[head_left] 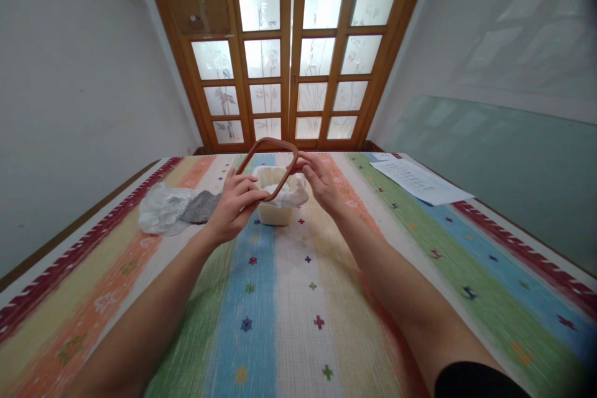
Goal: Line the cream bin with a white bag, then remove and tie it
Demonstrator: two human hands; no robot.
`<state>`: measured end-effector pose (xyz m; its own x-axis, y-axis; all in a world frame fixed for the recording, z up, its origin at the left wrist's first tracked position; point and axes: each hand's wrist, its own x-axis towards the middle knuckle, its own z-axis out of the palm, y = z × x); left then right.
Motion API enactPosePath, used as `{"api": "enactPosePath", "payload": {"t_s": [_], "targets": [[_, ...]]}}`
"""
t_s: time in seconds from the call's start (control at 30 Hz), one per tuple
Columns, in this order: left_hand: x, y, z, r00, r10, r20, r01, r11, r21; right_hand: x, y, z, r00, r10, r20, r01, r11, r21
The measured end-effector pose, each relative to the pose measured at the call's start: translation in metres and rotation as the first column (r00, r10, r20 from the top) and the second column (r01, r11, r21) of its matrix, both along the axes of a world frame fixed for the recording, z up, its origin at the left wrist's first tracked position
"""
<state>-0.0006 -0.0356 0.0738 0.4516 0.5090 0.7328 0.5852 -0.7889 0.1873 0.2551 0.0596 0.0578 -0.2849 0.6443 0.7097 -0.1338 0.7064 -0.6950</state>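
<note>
A reddish-brown square frame (288,178) with rounded corners is held tilted in the air by both hands. My left hand (236,202) grips its lower left side, fingers wrapped over the edge. On the opposite side, my right hand (319,179) pinches the frame's right edge. Below and behind the frame stands a cream-coloured container (275,216) with a white plastic bag (291,196) lining it and folded over its rim. What lies inside the container is partly hidden by the frame and hands.
Left of the container lie a crumpled white plastic bag (161,210) and a grey cloth (200,207). Printed paper sheets (420,181) rest at the right back of the striped tablecloth (293,298). Wooden glass-paned doors (291,50) stand beyond the table.
</note>
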Motion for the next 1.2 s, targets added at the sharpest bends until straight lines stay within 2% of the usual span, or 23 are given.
{"api": "enactPosePath", "payload": {"t_s": [0.1, 0.2, 0.33, 0.47, 0.67, 0.73, 0.83, 0.9, 0.97, 1.1, 1.2], "targets": [[0.003, 0.001, -0.001, 0.999, -0.042, -0.025, 0.04, 0.994, -0.101, 0.002, -0.003, 0.008, 0.999, 0.02, -0.047, -0.021, 0.999, -0.029], [0.004, 0.002, -0.002, 0.994, -0.108, 0.009, 0.108, 0.982, -0.153, 0.007, -0.007, 0.017, 0.998, 0.028, 0.047, -0.026, 0.998, -0.049], [0.002, 0.006, 0.0, 0.973, -0.177, 0.151, 0.206, 0.957, -0.206, 0.016, -0.01, 0.026, 0.987, 0.066, 0.149, -0.053, 0.995, -0.087], [-0.001, 0.01, 0.001, 0.965, -0.152, 0.212, 0.202, 0.95, -0.238, 0.02, -0.009, 0.028, 0.976, 0.102, 0.191, -0.085, 0.992, -0.094], [-0.006, 0.015, 0.008, 0.972, -0.177, 0.157, 0.214, 0.94, -0.267, 0.026, -0.005, 0.025, 0.949, 0.183, 0.258, -0.173, 0.983, -0.059], [-0.006, 0.022, 0.01, 0.968, -0.175, 0.178, 0.222, 0.928, -0.298, 0.027, -0.001, 0.021, 0.954, 0.142, 0.262, -0.137, 0.99, -0.038], [-0.003, 0.04, 0.006, 0.952, -0.129, 0.276, 0.218, 0.921, -0.323, 0.024, 0.005, 0.012, 0.958, -0.016, 0.285, 0.004, 0.999, 0.044], [-0.001, 0.054, -0.001, 0.913, -0.097, 0.397, 0.227, 0.928, -0.295, 0.019, 0.007, 0.005, 0.936, -0.119, 0.332, 0.081, 0.989, 0.127], [0.001, 0.066, -0.011, 0.855, -0.121, 0.505, 0.288, 0.92, -0.268, 0.014, 0.007, 0.0, 0.91, -0.183, 0.373, 0.121, 0.976, 0.183], [0.005, 0.082, -0.032, 0.76, -0.131, 0.636, 0.407, 0.86, -0.309, 0.009, 0.008, -0.008, 0.876, -0.226, 0.425, 0.155, 0.968, 0.196], [0.009, 0.088, -0.042, 0.763, -0.013, 0.647, 0.323, 0.874, -0.363, 0.007, 0.008, -0.014, 0.842, -0.246, 0.48, 0.171, 0.966, 0.195]]}}
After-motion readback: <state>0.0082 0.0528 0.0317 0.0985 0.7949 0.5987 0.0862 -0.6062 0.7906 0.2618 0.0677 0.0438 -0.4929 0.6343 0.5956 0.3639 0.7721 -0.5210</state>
